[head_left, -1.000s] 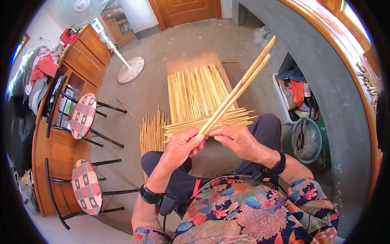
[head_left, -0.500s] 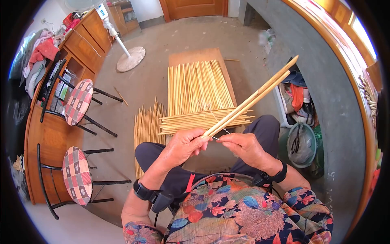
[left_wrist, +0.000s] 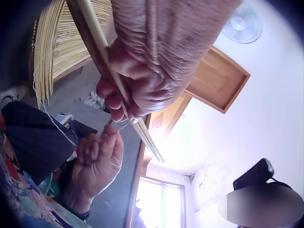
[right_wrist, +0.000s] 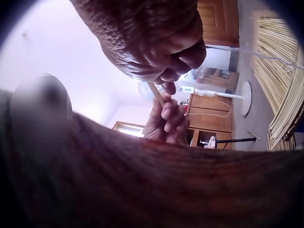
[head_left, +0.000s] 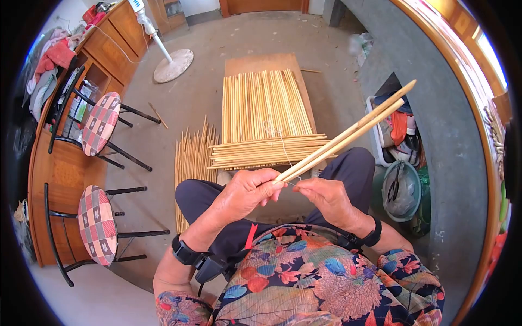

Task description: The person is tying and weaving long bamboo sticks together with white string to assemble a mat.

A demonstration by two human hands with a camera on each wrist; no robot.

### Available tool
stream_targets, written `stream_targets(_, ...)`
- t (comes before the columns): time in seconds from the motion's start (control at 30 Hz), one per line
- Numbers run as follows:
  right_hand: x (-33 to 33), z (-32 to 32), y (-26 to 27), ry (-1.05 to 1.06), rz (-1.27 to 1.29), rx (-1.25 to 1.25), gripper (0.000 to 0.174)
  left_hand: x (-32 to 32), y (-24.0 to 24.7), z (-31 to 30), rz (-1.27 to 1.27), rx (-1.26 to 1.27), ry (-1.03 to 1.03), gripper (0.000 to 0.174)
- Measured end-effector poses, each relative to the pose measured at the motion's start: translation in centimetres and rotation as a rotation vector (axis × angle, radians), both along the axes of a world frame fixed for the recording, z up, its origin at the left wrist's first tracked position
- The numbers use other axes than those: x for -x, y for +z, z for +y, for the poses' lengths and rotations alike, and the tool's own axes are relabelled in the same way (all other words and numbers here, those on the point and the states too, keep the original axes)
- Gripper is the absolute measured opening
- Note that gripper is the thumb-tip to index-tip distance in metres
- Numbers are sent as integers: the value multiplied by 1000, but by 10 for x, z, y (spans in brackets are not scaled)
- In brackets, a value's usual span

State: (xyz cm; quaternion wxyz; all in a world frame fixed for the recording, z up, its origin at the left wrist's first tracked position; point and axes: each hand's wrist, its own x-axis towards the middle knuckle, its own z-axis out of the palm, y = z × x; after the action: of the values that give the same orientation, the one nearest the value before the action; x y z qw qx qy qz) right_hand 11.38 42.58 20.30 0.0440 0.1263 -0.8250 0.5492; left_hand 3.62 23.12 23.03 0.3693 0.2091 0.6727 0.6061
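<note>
Two long pale stalks [head_left: 356,130] slant up to the right from my left hand [head_left: 244,194], which grips them together near their lower ends. With thumb and fingers my right hand [head_left: 329,200] pinches a thin needle [left_wrist: 123,127], its tip at the stalk ends in the left wrist view. White thread [head_left: 284,148] trails from near my right hand to the stalks ahead. There, a row of stalks [head_left: 261,106] lies lengthwise on a wooden board [head_left: 261,64], with more stalks [head_left: 261,154] stacked crosswise along its near edge.
A bundle of thinner stalks [head_left: 190,149] lies left of the board. Two chairs with checked seats [head_left: 98,225] and a wooden cabinet [head_left: 65,174] stand at the left, a fan base [head_left: 173,66] beyond. At right are a green basin [head_left: 416,193] and a bin of shoes [head_left: 376,142].
My right hand has drawn away from my left, and the needle shows between them. The two held stalks have tilted lower to the right. The head view has shifted slightly.
</note>
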Motion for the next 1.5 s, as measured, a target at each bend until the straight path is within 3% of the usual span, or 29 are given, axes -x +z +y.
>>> stream_targets(1.07,11,-13,3,56,21,26,13,2,-2,-7,31,-24,-32,19)
stream_targets(1.37,16,-7,6,34,-89,-98,12,2,-3,-2,5,71,-33,20)
stream_targets(1.5,24,-4,8,18,110,-175,15,3,-10,-1,-83,24,-36,20)
